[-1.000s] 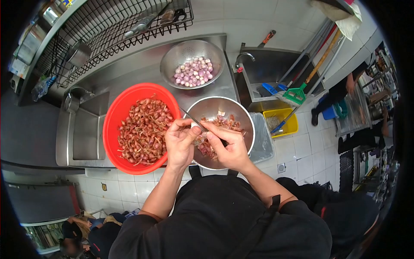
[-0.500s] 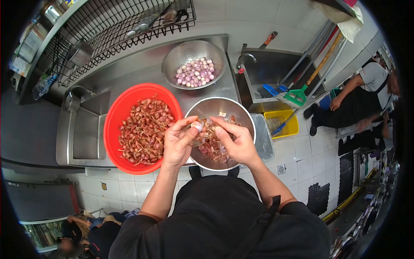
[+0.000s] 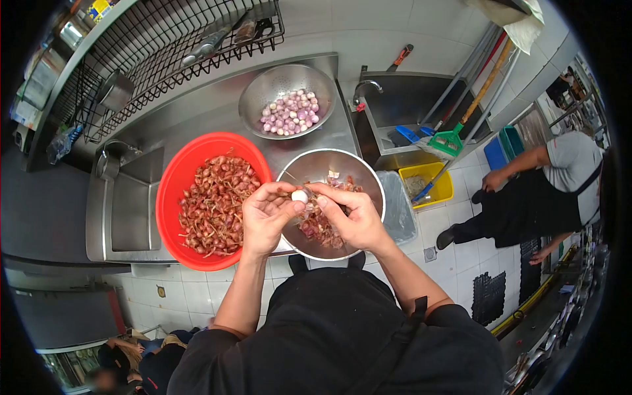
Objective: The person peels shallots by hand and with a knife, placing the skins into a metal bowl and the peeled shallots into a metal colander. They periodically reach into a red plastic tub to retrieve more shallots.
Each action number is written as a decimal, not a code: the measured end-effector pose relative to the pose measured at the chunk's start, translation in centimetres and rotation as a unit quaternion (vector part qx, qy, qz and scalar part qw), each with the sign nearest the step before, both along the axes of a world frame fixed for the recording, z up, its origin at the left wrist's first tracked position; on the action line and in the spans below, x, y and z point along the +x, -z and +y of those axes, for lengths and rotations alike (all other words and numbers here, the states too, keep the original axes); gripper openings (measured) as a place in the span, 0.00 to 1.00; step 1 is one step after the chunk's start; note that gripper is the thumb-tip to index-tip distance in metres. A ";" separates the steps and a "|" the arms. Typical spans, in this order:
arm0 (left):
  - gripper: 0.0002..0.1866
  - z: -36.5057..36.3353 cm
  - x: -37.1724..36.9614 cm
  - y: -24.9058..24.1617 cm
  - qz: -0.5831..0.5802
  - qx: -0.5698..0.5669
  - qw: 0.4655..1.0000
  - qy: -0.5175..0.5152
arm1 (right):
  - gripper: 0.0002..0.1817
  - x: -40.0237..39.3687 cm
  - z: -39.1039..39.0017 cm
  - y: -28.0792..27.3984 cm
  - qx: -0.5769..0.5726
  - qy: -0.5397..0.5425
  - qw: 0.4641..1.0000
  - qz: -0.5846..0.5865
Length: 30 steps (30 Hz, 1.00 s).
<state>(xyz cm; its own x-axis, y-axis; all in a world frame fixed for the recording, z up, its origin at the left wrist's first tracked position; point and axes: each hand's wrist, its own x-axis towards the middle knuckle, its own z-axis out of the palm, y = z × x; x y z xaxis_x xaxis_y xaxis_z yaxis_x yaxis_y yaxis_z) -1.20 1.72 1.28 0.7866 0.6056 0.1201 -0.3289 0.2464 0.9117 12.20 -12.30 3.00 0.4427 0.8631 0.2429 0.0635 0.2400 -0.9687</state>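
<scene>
Over the steel bowl (image 3: 378, 197) of papery shallot skins, my left hand (image 3: 264, 220) pinches a partly peeled shallot (image 3: 300, 196), its pale white end showing. My right hand (image 3: 355, 217) is closed at the same shallot, thumb and forefinger against its right side, where a bit of loose skin seems to hang. Left of my hands stands a red basin (image 3: 170, 210) full of unpeeled shallots (image 3: 217, 204). Behind the bowl, a steel colander (image 3: 253, 99) holds peeled purple-white shallots (image 3: 289, 113).
A sink (image 3: 135, 210) lies at the far left, under a wire rack (image 3: 178, 59). To the right are a second sink (image 3: 415, 99), a green dustpan (image 3: 449, 141), a yellow tub (image 3: 444, 187) and a clear plastic bag (image 3: 398, 210). A co-worker (image 3: 546, 184) stands farther right.
The shallot in my fingers now shows a whiter end, and my right fingers have come in against it. The co-worker at the right has shifted. My view has turned slightly.
</scene>
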 end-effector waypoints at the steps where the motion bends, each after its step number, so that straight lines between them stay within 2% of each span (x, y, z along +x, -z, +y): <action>1: 0.16 -0.1 0.1 0.0 0.000 0.000 1.000 0.000 | 0.17 0.1 -0.1 0.1 -0.003 0.003 1.000 0.011; 4: 0.15 -0.1 0.3 -0.1 -0.014 0.000 1.000 0.000 | 0.18 0.1 -0.6 -0.7 -0.049 -0.003 0.996 0.076; 6: 0.14 0.0 0.3 -0.2 -0.022 -0.084 0.995 0.043 | 0.18 0.0 -0.5 -0.7 -0.029 0.007 0.998 0.061; 9: 0.15 -0.7 0.8 -0.2 -0.064 -0.147 0.986 0.035 | 0.17 -0.7 0.0 0.1 -0.004 0.023 0.999 0.033; 11: 0.15 -0.8 0.8 0.6 -0.076 -0.132 0.988 0.013 | 0.17 -0.9 0.0 0.3 -0.001 0.031 0.999 0.019; 14: 0.13 -0.2 0.4 1.3 -0.050 -0.104 0.993 0.017 | 0.16 -0.8 0.2 0.6 -0.002 0.106 0.994 0.006; 16: 0.13 -0.3 0.2 0.3 -0.037 -0.174 0.984 -0.002 | 0.15 -0.3 0.3 0.4 -0.003 0.123 0.992 0.032; 17: 0.13 -0.3 0.0 0.4 -0.037 -0.174 0.984 -0.005 | 0.15 0.0 0.2 0.4 -0.004 0.142 0.988 0.058; 19: 0.16 0.0 -0.3 0.6 -0.012 -0.172 0.985 0.003 | 0.14 0.6 0.3 1.9 -0.003 0.163 0.986 0.030; 21: 0.16 0.2 -0.4 1.1 -0.024 -0.180 0.983 0.010 | 0.15 1.3 0.4 4.5 0.007 0.231 0.969 -0.081; 22: 0.16 0.3 -0.5 1.3 -0.034 -0.189 0.981 0.020 | 0.16 1.9 0.0 5.8 -0.110 0.197 0.969 -0.105; 23: 0.16 0.3 -0.3 1.3 -0.036 -0.187 0.981 0.019 | 0.16 2.2 -0.4 7.0 -0.107 0.196 0.969 -0.107; 25: 0.15 0.4 0.7 0.7 -0.050 -0.130 0.990 -0.033 | 0.16 2.3 -0.9 7.9 -0.231 0.111 0.944 -0.206; 26: 0.15 1.1 1.6 0.1 -0.064 -0.090 0.991 -0.072 | 0.16 2.3 -1.2 8.2 -0.227 0.112 0.945 -0.208; 28: 0.15 3.2 4.1 -2.3 -0.150 0.014 0.979 -0.140 | 0.15 1.9 -1.6 7.7 -0.321 0.088 0.926 -0.177; 29: 0.15 5.0 6.0 -3.0 -0.171 0.037 0.971 -0.163 | 0.15 1.9 -1.7 7.6 -0.321 0.088 0.926 -0.176; 30: 0.16 7.1 7.7 -2.9 -0.100 0.038 0.979 -0.173 | 0.15 1.8 -1.8 7.7 -0.321 0.094 0.925 -0.179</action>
<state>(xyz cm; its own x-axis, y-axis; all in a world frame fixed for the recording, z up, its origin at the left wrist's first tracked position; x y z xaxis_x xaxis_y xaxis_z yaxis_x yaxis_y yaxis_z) 6.50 8.78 4.17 0.4917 0.8153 0.3060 -0.5538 0.0216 0.8324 13.99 -14.07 -4.68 0.5896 0.7966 -0.1332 0.3899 -0.4251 -0.8169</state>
